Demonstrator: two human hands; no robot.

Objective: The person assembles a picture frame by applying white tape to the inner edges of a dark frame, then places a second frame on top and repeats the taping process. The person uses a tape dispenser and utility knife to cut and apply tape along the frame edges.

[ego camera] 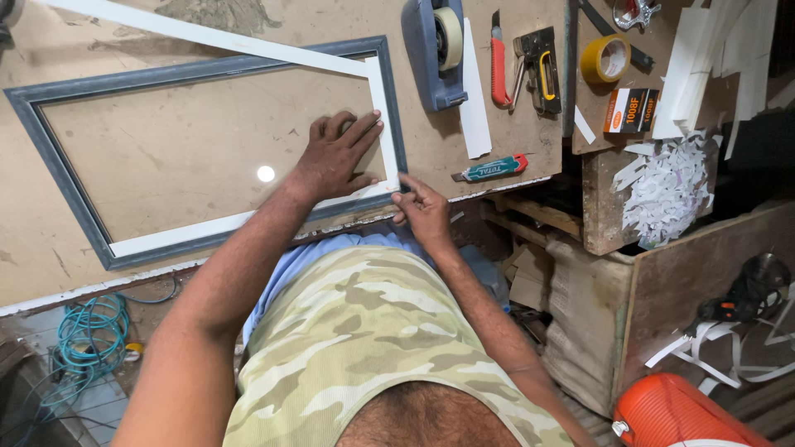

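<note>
The person stands at a worn workbench [207,25] with a grey picture frame [50,157] lying flat on it, its long side running along the near edge of the bench. A white liner strip [383,99] sits inside the frame's right-hand end and another runs along its near rail. The left hand [335,157] lies spread and flat over the inner right corner of the frame, fingers splayed and pressing down on the white liner and the sheet inside; it grasps nothing, it only bears down. The right hand [422,211] is at the frame's outer near-right corner, fingers curled loosely with the tips touching the grey edge; whether it pinches anything small there cannot be told

Judging from this, seating that corner well calls for steady downward pressure from the flat palm so that the liner cannot creep, while the fingertips outside push squarely against the moulding so the mitre closes without a gap. The frame's corner lies close to the bench edge, so the push should run along the bench, not off it

Beyond the frame lie a blue tape dispenser [431,58], a red utility knife [499,62], a staple gun [538,70] and a roll of yellow tape [606,58], all well apart from both hands
</note>
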